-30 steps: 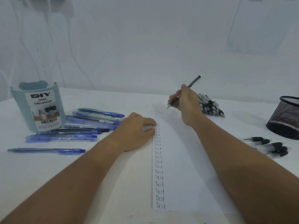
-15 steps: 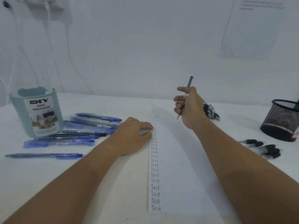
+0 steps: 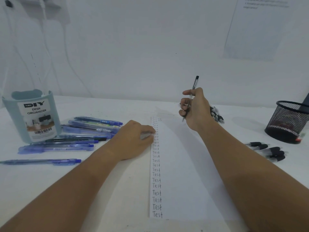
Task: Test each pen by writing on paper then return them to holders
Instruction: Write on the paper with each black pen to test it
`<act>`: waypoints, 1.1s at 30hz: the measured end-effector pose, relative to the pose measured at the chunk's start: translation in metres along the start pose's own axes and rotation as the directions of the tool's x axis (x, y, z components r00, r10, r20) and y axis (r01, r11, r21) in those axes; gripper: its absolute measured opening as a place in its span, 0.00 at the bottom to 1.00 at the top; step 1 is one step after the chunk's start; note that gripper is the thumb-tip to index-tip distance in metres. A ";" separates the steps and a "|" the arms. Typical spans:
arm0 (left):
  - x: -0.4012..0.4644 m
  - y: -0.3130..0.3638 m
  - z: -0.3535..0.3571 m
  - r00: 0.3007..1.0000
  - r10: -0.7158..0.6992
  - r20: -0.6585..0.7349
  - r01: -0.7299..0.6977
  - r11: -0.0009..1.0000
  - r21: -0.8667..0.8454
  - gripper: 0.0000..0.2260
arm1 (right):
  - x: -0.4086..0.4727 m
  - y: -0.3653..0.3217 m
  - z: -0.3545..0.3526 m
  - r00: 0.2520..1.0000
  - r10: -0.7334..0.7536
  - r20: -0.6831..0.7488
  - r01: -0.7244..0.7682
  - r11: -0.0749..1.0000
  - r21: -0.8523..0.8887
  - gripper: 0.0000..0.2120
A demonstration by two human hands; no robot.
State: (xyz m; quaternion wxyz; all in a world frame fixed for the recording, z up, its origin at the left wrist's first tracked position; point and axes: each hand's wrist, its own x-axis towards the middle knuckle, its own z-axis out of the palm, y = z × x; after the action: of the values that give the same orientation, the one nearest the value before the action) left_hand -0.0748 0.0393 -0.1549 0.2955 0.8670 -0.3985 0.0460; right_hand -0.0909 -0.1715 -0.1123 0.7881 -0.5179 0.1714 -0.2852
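Observation:
A white sheet of paper (image 3: 184, 173) lies on the table with a column of "Test" words down its left edge. My left hand (image 3: 133, 139) rests on the table with its fingertips pressing the paper's left edge. My right hand (image 3: 195, 108) is raised above the paper's far end and grips a black pen (image 3: 194, 86), nearly upright, tip down and off the paper. Several blue pens (image 3: 80, 134) lie left of the paper beside a teal desk organizer (image 3: 31, 114). A black mesh holder (image 3: 287, 121) stands at the right.
A bunch of black pens (image 3: 217, 114) lies behind my right hand. Several black pen caps (image 3: 269, 150) lie near the mesh holder. One blue pen (image 3: 41, 161) lies apart at the front left. A white wall with hanging cables and a taped sheet stands behind the table.
My right hand lifted the black pen's tip off the paper's top and turned the pen nearly upright. My left hand stayed on the paper's edge.

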 end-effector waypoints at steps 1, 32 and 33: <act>0.000 0.000 0.000 1.000 0.001 0.000 -0.001 1.000 0.000 0.13 | 0.000 0.000 0.000 1.000 -0.006 -0.005 0.006 1.000 -0.011 0.09; 0.000 -0.001 0.002 0.997 -0.066 0.040 0.067 0.997 -0.024 0.14 | 0.054 -0.021 -0.019 0.922 -0.385 0.044 -0.007 -0.130 -0.992 0.12; 0.000 0.000 0.001 0.997 -0.065 0.039 0.066 0.997 -0.027 0.14 | 0.055 -0.020 -0.020 0.923 -0.383 0.044 -0.008 -0.133 -0.991 0.12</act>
State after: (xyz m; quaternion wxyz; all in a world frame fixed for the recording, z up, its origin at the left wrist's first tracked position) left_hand -0.0748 0.0385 -0.1559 0.3016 0.8761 -0.3760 0.0142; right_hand -0.0651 -0.2268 -0.1007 0.0615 -0.9032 0.3501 -0.2405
